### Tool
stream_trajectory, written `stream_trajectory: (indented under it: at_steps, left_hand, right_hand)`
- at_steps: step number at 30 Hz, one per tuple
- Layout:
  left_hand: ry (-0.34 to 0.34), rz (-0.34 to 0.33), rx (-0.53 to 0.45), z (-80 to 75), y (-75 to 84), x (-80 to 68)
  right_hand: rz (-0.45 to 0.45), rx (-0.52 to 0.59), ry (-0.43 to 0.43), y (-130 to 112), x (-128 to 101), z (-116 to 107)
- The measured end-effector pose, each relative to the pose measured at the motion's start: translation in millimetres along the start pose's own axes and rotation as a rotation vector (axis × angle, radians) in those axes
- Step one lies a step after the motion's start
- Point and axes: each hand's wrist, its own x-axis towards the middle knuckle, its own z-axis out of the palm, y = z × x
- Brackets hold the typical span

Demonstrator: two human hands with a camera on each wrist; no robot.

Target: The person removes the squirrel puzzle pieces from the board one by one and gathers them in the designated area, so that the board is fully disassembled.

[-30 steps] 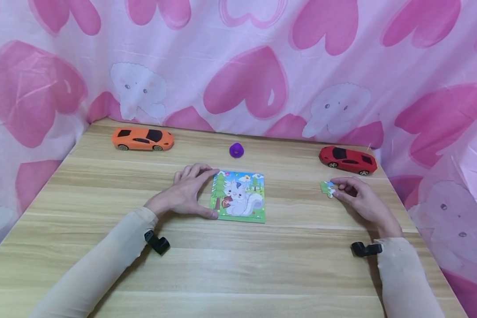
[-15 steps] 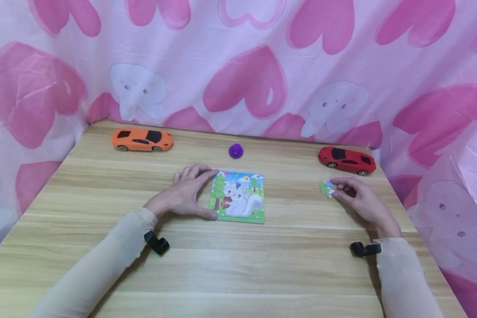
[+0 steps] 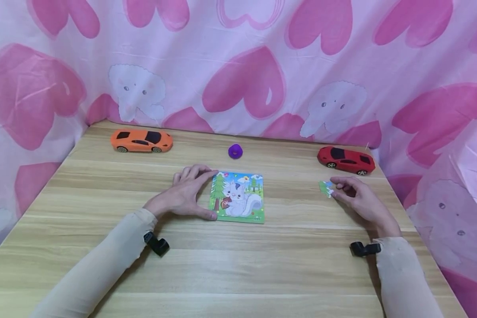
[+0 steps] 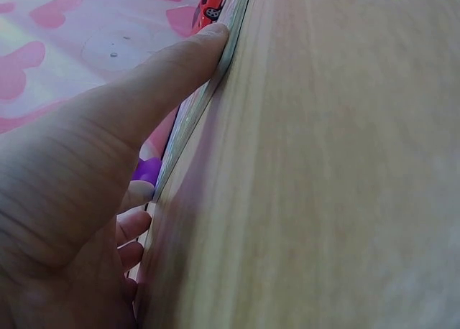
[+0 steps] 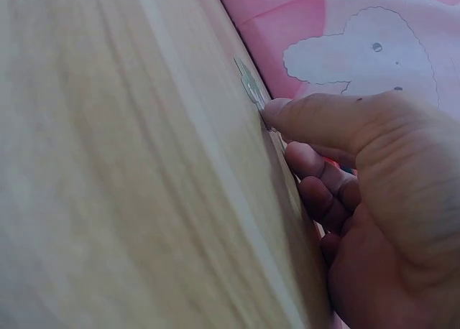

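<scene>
A square picture puzzle (image 3: 240,201) with a squirrel, fir trees and a green lower border lies on the table in the head view. My left hand (image 3: 183,194) holds it by its left side, thumb at the near corner and index finger at the far one. The left wrist view shows the thumb on the puzzle's edge (image 4: 208,92). To the right, a small green and blue jigsaw piece (image 3: 324,188) is pinched between thumb and index finger of my right hand (image 3: 357,198). The right wrist view shows the piece (image 5: 249,82) close over the wood, its near end covered by the thumb.
An orange toy car (image 3: 141,140) stands at the back left and a red toy car (image 3: 346,160) at the back right, just beyond my right hand. Between them sits a small purple object (image 3: 235,151). A pink heart-patterned curtain (image 3: 244,84) hangs behind the wooden table (image 3: 238,274).
The jigsaw piece has turned slightly in my right fingers. Both hands and the puzzle stay where they were; the head view has shifted a little.
</scene>
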Motion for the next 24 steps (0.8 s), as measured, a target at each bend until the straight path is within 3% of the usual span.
stream_trajectory:
  at_steps: [5,11,17,24]
  left_hand:
    - [0.001,0.003,0.000,0.3,0.2,-0.1]
    - [0.013,0.016,-0.014,2.7,-0.1,-0.2]
    - [0.014,0.013,-0.015,2.6,0.6,-1.4]
    - [0.013,0.014,-0.016,1.7,0.6,-2.6]
  right_hand:
    - [0.015,0.010,0.026,-4,0,-1]
    - [0.041,0.041,0.169,-21,4,-3]
    - [0.001,0.137,0.296,-63,11,0]
    - [-0.095,0.237,0.275,-117,20,25]
